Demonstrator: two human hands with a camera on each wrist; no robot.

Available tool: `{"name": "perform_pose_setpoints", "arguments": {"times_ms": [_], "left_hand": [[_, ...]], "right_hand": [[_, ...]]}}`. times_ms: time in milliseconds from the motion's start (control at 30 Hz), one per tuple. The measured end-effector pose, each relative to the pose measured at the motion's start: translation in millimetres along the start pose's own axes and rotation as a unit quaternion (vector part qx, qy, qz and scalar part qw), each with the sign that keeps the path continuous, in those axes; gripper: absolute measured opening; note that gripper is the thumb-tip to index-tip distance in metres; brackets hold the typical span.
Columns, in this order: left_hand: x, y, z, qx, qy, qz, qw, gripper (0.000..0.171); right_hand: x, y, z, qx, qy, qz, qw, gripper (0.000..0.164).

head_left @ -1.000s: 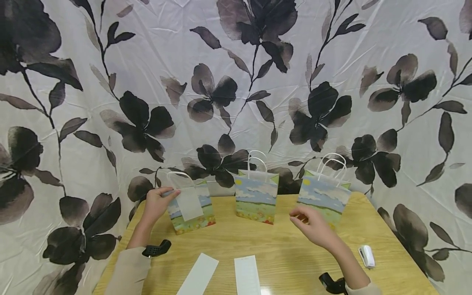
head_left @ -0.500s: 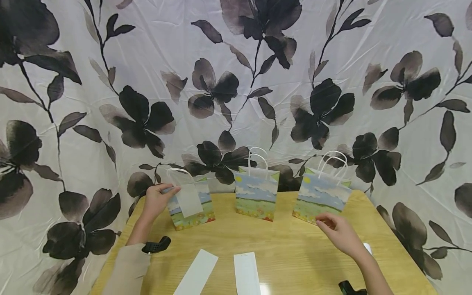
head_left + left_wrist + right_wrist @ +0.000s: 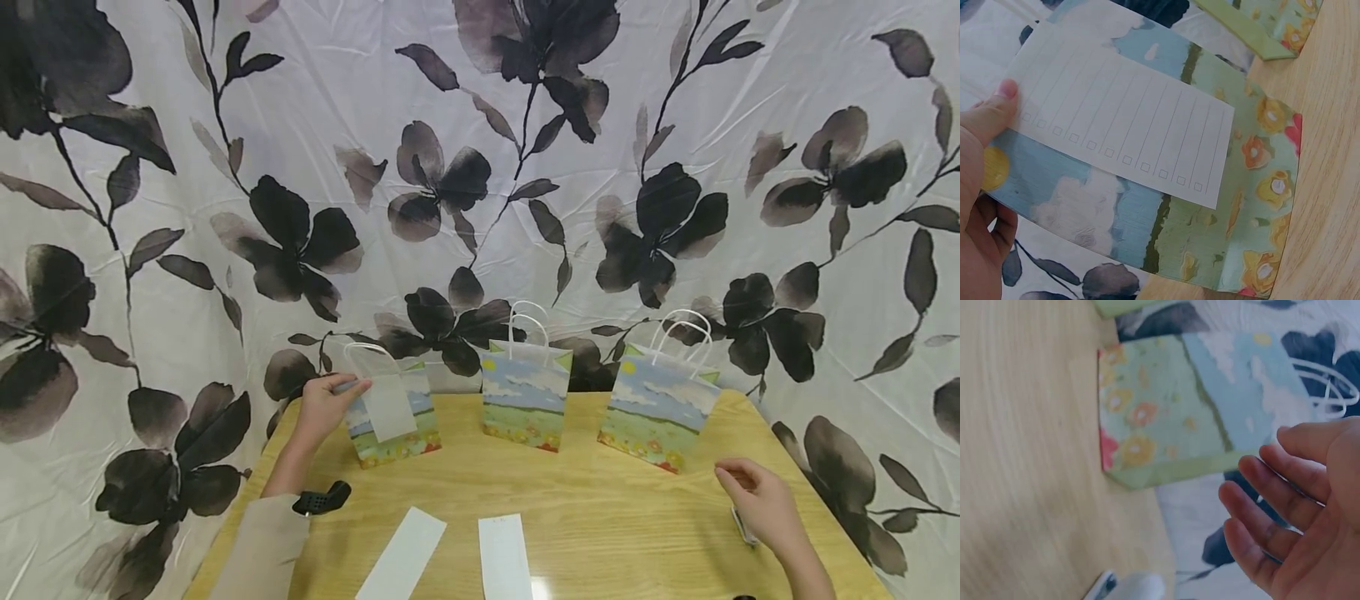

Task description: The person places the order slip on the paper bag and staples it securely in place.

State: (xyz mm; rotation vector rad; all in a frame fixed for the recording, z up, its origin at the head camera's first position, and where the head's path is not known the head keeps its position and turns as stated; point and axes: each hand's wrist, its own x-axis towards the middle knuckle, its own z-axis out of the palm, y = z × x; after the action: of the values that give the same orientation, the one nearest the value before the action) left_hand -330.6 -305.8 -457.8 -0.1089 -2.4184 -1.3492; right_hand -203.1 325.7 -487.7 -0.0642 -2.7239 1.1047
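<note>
At the left of the table my left hand (image 3: 326, 408) pinches a white checklist slip (image 3: 1129, 119) against the front of a paper gift bag (image 3: 418, 429). The thumb lies on the slip's top end, with the fingers behind the bag. Printed lines and small square boxes run down the slip. My right hand (image 3: 761, 500) holds nothing, its fingers relaxed and slightly bent. Below it in the head view sits a small white stapler (image 3: 742, 529), partly covered by the hand. The stapler (image 3: 1138, 587) also shows at the bottom of the right wrist view.
Two similar gift bags with white handles stand at the back, one in the middle (image 3: 525, 400) and one at the right (image 3: 656, 412). Two more white slips, one tilted (image 3: 405, 550) and one straighter (image 3: 504, 554), lie on the wooden table (image 3: 600, 517) in front. A floral cloth (image 3: 480, 208) hangs behind.
My right hand has moved right and toward the front, from before the right-hand bag to over the stapler. The left hand keeps the slip against the bag.
</note>
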Motion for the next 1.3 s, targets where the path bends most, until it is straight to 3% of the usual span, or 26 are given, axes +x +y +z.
{"name": "perform_pose_setpoints", "arguments": {"times_ms": [300,533,800,1033,1300], "left_hand": [[7.1,4.0,2.4,-0.004,0.014,0.021,0.9997,0.038],[15.2,6.8,4.1,-0.003,0.020,0.014,0.9997,0.036],[13.8,3.0,2.8,0.010,0.008,0.018,0.9998,0.039],[8.4,3.4,0.1,0.014,0.013,0.054,0.9983,0.029],[1.8,8.9,-2.4,0.004,-0.002,0.031,0.9995,0.034]], "right_hand": [[-5.9,31.6,2.8,-0.015,0.032,0.091,0.995,0.040],[-5.2,49.2,12.6,0.002,0.089,0.167,0.982,0.044],[-5.6,58.8,22.0,-0.011,0.088,0.201,0.976,0.058],[-11.2,63.7,28.2,-0.027,0.095,0.202,0.974,0.055],[-17.2,65.9,31.6,-0.042,0.087,0.208,0.973,0.050]]}}
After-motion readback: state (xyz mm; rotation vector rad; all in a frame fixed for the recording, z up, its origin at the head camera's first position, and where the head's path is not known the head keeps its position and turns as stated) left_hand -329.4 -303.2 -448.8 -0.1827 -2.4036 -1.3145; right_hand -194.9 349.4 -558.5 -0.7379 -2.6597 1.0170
